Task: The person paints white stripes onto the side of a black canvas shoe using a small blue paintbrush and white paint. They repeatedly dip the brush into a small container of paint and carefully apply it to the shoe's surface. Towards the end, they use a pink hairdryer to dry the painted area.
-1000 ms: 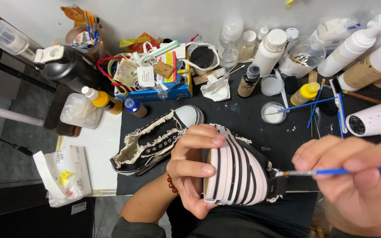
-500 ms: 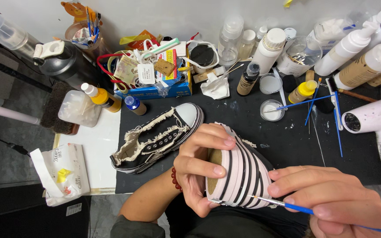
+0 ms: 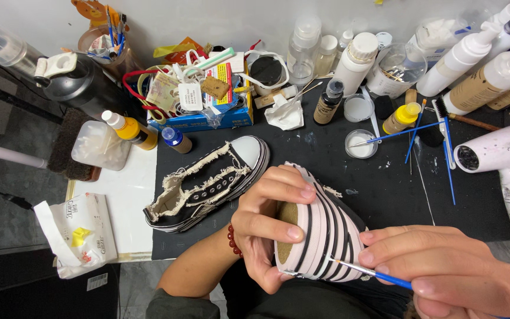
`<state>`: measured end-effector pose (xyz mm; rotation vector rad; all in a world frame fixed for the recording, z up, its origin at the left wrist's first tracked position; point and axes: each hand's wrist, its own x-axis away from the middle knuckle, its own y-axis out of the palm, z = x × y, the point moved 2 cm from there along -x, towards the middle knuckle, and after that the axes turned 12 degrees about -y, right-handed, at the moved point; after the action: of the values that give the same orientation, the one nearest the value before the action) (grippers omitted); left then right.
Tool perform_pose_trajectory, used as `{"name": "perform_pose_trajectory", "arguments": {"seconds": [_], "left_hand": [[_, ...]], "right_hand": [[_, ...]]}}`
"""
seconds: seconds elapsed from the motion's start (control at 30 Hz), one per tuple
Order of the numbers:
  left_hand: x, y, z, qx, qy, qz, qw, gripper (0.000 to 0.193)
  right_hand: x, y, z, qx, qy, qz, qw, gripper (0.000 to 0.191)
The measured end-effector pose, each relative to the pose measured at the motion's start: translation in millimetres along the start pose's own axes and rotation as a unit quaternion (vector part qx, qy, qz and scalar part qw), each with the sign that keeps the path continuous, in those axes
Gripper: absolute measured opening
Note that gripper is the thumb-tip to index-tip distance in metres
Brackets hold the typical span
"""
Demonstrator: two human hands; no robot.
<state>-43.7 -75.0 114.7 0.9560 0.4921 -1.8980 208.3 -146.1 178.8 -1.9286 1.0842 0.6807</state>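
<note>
Striped sneaker [image 3: 326,239] gripped sole-side in left hand [image 3: 267,227]; right hand [image 3: 444,269] pinched fine brush [image 3: 364,272], tip at sole edge. Painting stripes underway; next stroke likely needs steady line.

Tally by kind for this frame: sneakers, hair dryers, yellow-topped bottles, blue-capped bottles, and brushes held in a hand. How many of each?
Sneakers: 2 (black canvas sneaker on the black mat; striped-sole sneaker in the left hand)
Pale pink hair dryer: 1
Yellow-topped bottles: 2
Blue-capped bottle: 1
Blue-handled paintbrush in the right hand: 1
Total: 7
</note>
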Motion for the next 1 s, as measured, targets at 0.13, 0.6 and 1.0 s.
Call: {"name": "perform_pose_trajectory", "arguments": {"seconds": [0.13, 0.6, 1.0], "left_hand": [[0.6, 0.2, 0.1, -0.001, -0.002, 0.003, 1.000, 0.052], [1.6, 0.6, -0.4, 0.004, -0.011, -0.008, 1.000, 0.050], [2.3, 0.3, 0.2, 0.008, -0.017, -0.012, 1.000, 0.050]], "right_hand": [[0.0, 0.5, 0.9, -0.003, -0.003, -0.006, 1.000, 0.021], [4.8, -2.1, 0.8, -0.014, 0.014, 0.006, 1.000, 0.023], [-2.1, -0.5, 4.4, 0.008, -0.061, -0.032, 0.998, 0.021]]}}
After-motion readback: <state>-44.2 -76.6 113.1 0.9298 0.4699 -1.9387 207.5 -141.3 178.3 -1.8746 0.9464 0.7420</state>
